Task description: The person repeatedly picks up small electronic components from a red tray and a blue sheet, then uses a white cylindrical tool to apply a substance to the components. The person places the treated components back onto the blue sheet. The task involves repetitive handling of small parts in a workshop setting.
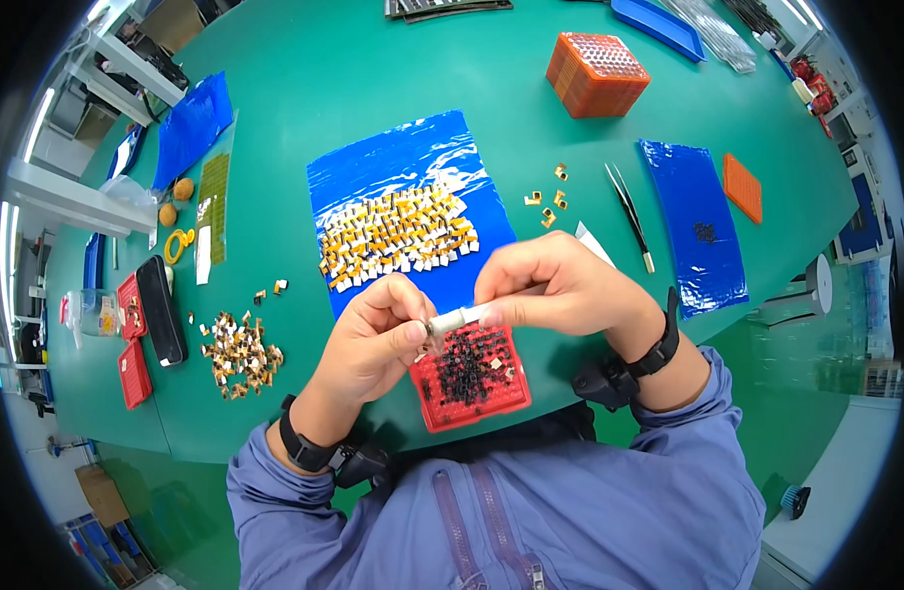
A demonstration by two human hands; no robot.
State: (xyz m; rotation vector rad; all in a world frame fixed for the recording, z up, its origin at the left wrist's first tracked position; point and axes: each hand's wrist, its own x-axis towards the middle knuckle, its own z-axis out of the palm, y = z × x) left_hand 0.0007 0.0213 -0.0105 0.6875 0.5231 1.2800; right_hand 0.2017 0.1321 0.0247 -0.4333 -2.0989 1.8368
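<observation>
My left hand [381, 332] and my right hand [560, 283] meet in front of me, both closed in a pinch. Between them runs a small white tube-like piece [456, 320], its left end in my left fingertips and its right end in my right. I cannot tell its exact kind. Just below lies a red tray [446, 417] with many tiny black parts [462, 369] and a few pale ones in it. Beyond my hands a blue sheet [388, 157] carries rows of small yellow-and-white pieces [398, 231].
On the green table [373, 59], loose gold-coloured pieces [241, 354] are heaped at left. Tweezers [631, 218] lie right of a few gold pieces [548, 200]. Farther right is another blue sheet [703, 265]. Stacked orange trays [598, 77] stand at the back.
</observation>
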